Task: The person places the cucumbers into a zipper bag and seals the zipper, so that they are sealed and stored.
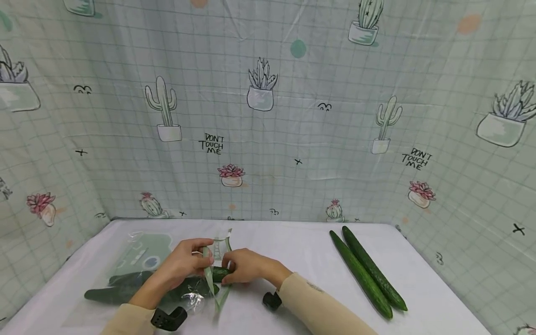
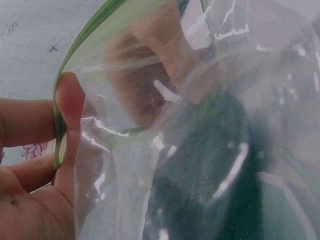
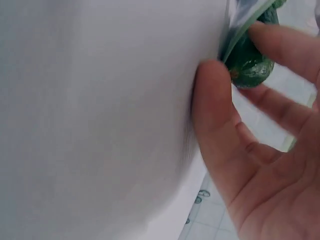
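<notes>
A clear zip bag point(image 1: 144, 249) with a green closure lies at the left of the white table, its mouth facing right. My left hand point(image 1: 180, 260) pinches the green rim point(image 2: 59, 117) between thumb and fingers. Several dark cucumbers point(image 1: 106, 295) show through the plastic. At the mouth, one cucumber point(image 1: 220, 274) lies partly inside the bag, and my right hand point(image 1: 249, 267) holds its outer end with curled fingers and thumb. The right wrist view shows this rounded cucumber end point(image 3: 252, 72) among the fingers. Through the plastic, the left wrist view shows part of the right hand.
Two long cucumbers, one nearer point(image 1: 362, 274) and one farther right point(image 1: 374, 267), lie side by side on the table's right. Black bands point(image 1: 169, 319) sit at the wrists. A patterned curtain point(image 1: 268, 130) stands behind the white table point(image 1: 301, 260).
</notes>
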Action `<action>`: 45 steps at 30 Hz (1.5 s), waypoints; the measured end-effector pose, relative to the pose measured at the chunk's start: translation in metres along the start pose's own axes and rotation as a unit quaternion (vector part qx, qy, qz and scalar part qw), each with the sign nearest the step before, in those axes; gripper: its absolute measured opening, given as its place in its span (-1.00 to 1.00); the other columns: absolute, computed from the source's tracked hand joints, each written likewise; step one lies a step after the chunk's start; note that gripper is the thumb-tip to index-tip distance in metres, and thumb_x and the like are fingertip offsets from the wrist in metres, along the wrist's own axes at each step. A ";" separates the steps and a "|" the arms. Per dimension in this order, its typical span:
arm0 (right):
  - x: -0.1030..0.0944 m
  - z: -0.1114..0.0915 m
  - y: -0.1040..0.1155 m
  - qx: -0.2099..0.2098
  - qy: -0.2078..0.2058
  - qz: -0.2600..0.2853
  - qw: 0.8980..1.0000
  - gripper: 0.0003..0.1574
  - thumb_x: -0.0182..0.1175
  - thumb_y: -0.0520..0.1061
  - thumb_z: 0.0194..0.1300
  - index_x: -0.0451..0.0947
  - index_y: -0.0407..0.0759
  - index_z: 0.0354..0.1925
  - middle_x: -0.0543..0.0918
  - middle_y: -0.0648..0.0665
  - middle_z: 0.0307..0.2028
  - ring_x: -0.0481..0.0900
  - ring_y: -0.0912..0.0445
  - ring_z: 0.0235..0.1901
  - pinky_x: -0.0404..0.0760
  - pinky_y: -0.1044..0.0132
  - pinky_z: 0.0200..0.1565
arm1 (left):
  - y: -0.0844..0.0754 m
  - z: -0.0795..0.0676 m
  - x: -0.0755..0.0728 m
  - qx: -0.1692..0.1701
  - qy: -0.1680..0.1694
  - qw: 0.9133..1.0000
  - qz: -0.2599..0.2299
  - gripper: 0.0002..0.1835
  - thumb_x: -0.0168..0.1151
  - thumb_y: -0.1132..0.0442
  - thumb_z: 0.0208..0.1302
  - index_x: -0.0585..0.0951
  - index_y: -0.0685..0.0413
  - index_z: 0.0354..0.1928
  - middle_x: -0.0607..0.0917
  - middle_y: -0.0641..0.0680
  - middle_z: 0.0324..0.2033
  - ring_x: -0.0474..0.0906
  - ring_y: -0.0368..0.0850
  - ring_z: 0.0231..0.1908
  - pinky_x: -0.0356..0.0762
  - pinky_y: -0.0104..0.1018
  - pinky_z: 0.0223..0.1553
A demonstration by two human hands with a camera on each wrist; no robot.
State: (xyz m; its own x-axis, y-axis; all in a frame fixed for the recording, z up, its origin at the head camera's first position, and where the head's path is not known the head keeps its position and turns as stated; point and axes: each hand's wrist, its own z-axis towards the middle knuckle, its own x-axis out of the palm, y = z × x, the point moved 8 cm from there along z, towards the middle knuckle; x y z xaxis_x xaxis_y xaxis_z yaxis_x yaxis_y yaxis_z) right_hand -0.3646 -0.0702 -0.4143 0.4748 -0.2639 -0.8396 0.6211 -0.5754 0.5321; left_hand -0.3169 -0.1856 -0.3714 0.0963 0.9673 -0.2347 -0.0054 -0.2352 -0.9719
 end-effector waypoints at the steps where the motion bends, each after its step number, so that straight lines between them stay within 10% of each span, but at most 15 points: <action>1: 0.000 0.000 -0.002 0.005 -0.002 0.006 1.000 -0.84 0.32 -0.07 0.20 0.55 -0.03 -0.26 0.57 0.09 -0.48 0.52 0.19 -0.70 0.52 0.38 -0.57 | 0.000 0.000 0.000 0.001 -0.001 1.000 0.000 -0.42 0.16 0.54 0.21 0.31 0.44 0.30 0.36 0.15 -0.32 0.36 -0.09 -0.44 0.57 -0.18 -0.46; 23: -0.001 0.005 0.011 -0.042 -0.014 -0.122 0.992 -0.85 0.34 -0.06 0.18 0.54 0.01 -0.33 0.53 0.16 -0.49 0.47 0.30 -0.59 0.42 0.49 -0.39 | 0.002 0.002 -0.002 0.001 -0.004 1.000 -0.004 -0.40 0.17 0.56 0.19 0.30 0.46 0.30 0.35 0.13 -0.34 0.36 -0.11 -0.45 0.56 -0.18 -0.46; 45: 0.004 0.008 0.016 -0.021 -0.011 -0.137 0.990 -0.84 0.24 0.04 0.29 0.50 0.14 -0.16 0.53 0.10 -0.33 0.44 0.27 -0.36 0.44 0.37 -0.36 | 0.000 0.001 0.001 0.006 0.014 1.000 -0.005 -0.40 0.14 0.53 0.21 0.27 0.49 0.31 0.36 0.13 -0.34 0.33 -0.14 -0.51 0.55 -0.20 -0.47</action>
State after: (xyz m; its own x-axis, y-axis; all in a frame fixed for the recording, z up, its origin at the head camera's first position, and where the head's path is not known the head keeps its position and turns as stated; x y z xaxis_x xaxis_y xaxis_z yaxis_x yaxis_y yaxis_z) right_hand -0.3579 -0.0865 -0.4100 0.2720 -0.1188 -0.9549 0.7507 -0.5947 0.2878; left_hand -0.3177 -0.1849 -0.3719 0.1241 0.9663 -0.2255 -0.0164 -0.2252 -0.9742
